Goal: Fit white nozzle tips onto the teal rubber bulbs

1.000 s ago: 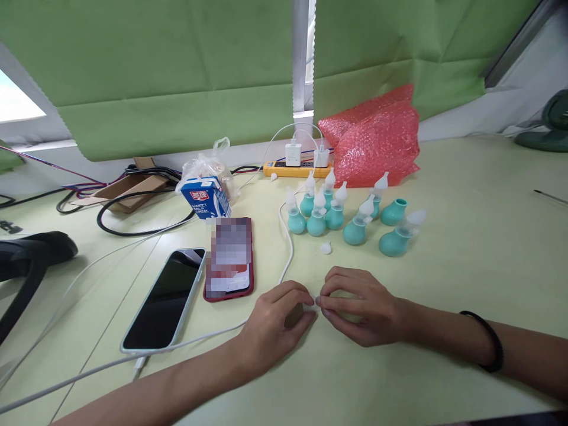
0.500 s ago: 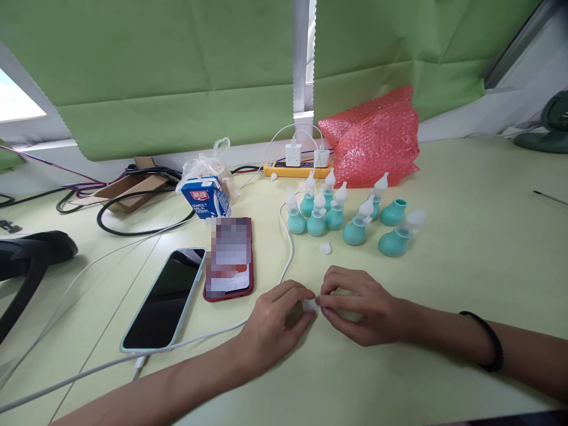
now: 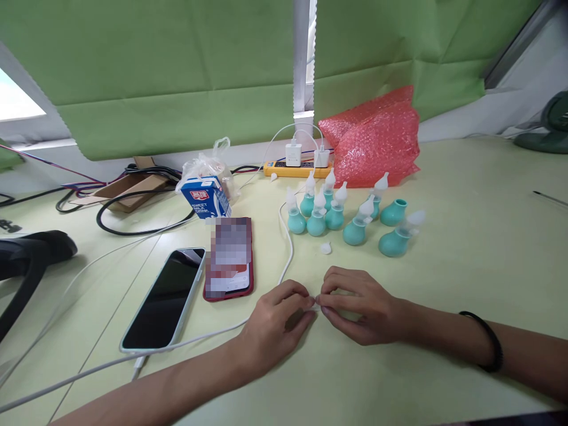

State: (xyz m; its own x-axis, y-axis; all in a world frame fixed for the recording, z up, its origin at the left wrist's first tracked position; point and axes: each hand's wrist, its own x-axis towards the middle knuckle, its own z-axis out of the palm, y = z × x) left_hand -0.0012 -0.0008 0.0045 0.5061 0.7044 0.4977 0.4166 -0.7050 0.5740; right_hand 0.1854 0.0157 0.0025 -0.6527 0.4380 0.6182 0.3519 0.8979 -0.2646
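My left hand (image 3: 273,325) and my right hand (image 3: 357,305) rest on the pale green table (image 3: 465,248), fingertips meeting. Both pinch a small white piece (image 3: 313,305) between them; most of it is hidden by the fingers. Just beyond my hands lies a loose white cap (image 3: 325,248). Farther back stand several teal rubber bulbs with clear white tips (image 3: 335,210); one bulb (image 3: 393,212) has no tip and another (image 3: 397,236) lies tilted on its side.
A dark phone (image 3: 166,299) and a red-cased phone (image 3: 229,257) lie to the left, with a white cable (image 3: 287,248) running past my left hand. A blue milk carton (image 3: 205,198), a yellow power strip (image 3: 296,168) and a red bubble-wrap bag (image 3: 375,139) sit behind.
My fingers have closed a little tighter over the small white piece, so less of it shows. Nothing else has moved.
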